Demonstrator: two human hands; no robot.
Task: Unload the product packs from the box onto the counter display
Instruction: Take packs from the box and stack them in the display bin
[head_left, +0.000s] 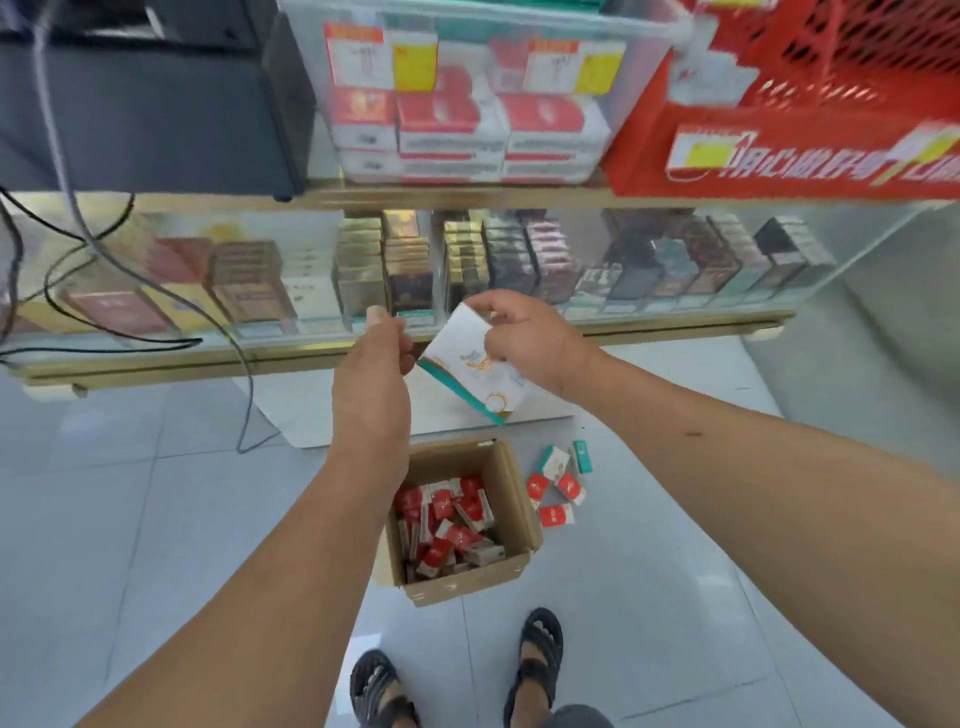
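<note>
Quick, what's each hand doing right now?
Left hand: closed, pinching something small; what it is cannot be told.
Right hand: closed on the white carton.

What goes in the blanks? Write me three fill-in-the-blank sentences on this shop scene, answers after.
1. The right hand grips a white and teal carton held above the ____.
2. The cardboard box on the floor holds mostly ____ packs.
3. Loose packs lie on the floor to the ____ of the box.

Answers: floor; red; right
</note>
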